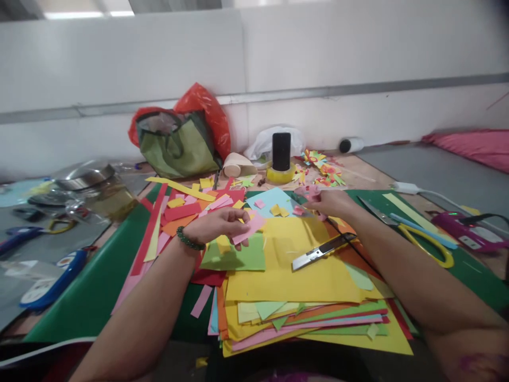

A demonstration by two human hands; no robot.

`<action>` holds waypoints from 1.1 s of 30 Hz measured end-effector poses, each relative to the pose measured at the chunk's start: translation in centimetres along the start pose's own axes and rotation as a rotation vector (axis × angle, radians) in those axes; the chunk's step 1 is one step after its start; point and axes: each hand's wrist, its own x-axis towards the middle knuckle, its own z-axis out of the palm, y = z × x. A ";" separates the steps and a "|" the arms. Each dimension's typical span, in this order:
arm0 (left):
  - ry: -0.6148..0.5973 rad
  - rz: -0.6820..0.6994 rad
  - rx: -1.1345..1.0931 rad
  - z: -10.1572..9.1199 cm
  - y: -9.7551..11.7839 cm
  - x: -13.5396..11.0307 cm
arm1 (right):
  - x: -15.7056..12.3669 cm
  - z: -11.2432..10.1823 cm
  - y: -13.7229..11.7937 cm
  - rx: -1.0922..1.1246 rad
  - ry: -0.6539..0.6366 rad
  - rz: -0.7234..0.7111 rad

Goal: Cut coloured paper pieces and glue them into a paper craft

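Over the paper stack (294, 286), the left hand (231, 222) is pinching a pink slip (250, 227) between its fingers, probably keeping its face free; the right hand (332, 201) is reaching beside the blue sheet (268, 198), its grip unclear. A tape roll (279, 175) is apparently propping the phone (281, 150) upright.

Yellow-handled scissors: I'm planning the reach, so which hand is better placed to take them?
Probably the right hand: the scissors lie beside the right forearm, while the left hand, holding pink paper, is farther away. Whether the right hand is free is unclear.
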 end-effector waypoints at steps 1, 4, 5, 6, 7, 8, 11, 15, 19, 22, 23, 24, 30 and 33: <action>0.033 0.018 -0.045 0.1 0.1 0.0 | 0.1 -0.1 0.2 -0.015 -0.033 -0.014; 0.112 0.093 -0.177 0.3 0.0 0.1 | -0.8 -1.3 0.5 -0.027 -0.130 -0.028; 0.147 0.124 -0.221 0.4 0.0 0.2 | -1.5 -1.9 0.5 -0.052 -0.124 -0.023; 0.191 0.153 -0.263 0.5 -0.1 0.3 | -2.3 -2.4 0.4 -0.074 -0.096 -0.036; 0.238 0.175 -0.300 0.7 -0.2 0.5 | -3.2 -2.8 0.2 -0.087 -0.051 -0.073; 0.282 0.188 -0.335 0.9 -0.3 0.7 | -4.1 -2.9 -0.1 -0.069 0.017 -0.147; 0.358 0.183 -0.429 1.9 -0.5 1.5 | -6.2 -1.8 -1.6 0.119 0.273 -0.547; 0.322 0.115 -0.471 3.6 -0.7 2.5 | -7.3 1.5 -3.9 0.127 0.569 -1.118; 0.244 0.087 -0.425 4.6 -0.8 2.7 | -7.3 2.7 -4.8 0.076 0.691 -1.289; 0.226 0.100 -0.402 4.8 -0.8 2.7 | -7.2 2.5 -4.8 0.226 0.591 -1.279; 0.241 0.106 -0.403 4.8 -0.8 2.6 | -7.2 2.4 -4.8 0.286 0.540 -1.269; 0.261 0.112 -0.402 4.8 -0.8 2.6 | -7.2 2.4 -4.8 0.340 0.488 -1.257; 0.405 0.200 -0.235 5.1 -1.0 2.6 | -6.9 2.8 -5.5 0.786 0.225 -0.889; 0.451 0.238 -0.115 5.6 -0.8 2.5 | -6.5 2.9 -5.7 0.966 0.105 -0.678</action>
